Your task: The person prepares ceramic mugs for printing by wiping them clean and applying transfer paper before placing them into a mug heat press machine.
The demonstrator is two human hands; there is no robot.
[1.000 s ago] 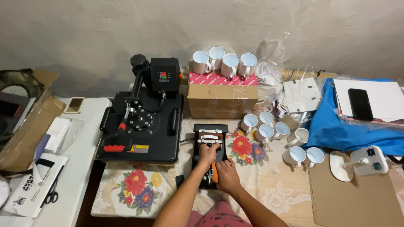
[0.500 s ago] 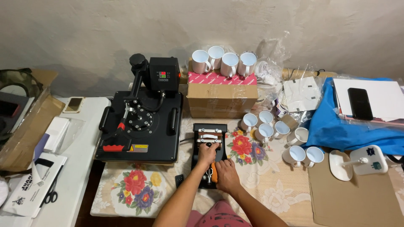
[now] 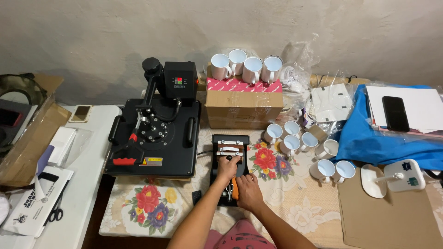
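While both hands worked at the small black mug press (image 3: 229,159) lying on the flowered tablecloth (image 3: 152,207), the left hand (image 3: 228,167) was curled shut over the middle of the press, its fingers wrapped around a dark knob or bar there, and the right hand (image 3: 248,191) was closed around the orange-handled lever (image 3: 235,189) at the press's near end. The mug press sat just right of the large black heat press (image 3: 154,138), which carried a small yellow rectangular warning label (image 3: 152,161) and a red strip on its near edge, and a small panel of coloured lights on its upright black control box (image 3: 180,83). Behind the mug press stood a brown cardboard box (image 3: 243,108) sealed with clear tape and topped by a pink patterned band, with four white mugs (image 3: 247,68) standing on it. To the right of the mug press, a loose cluster of white mugs (image 3: 295,140) with pale blue insides stood on the cloth, some touching one another. Farther right lay flat brown cardboard sheets (image 3: 387,216), a white tape dispenser (image 3: 392,177) bearing small dark stickers, and a blue cloth (image 3: 383,143) under white paper with a black phone (image 3: 395,113) on top. Well left of the mug press, on a white table (image 3: 87,184), lay a white printed bag (image 3: 37,200) with black lettering, scissors (image 3: 56,213) resting on it, beside an open brown carton (image 3: 27,138).
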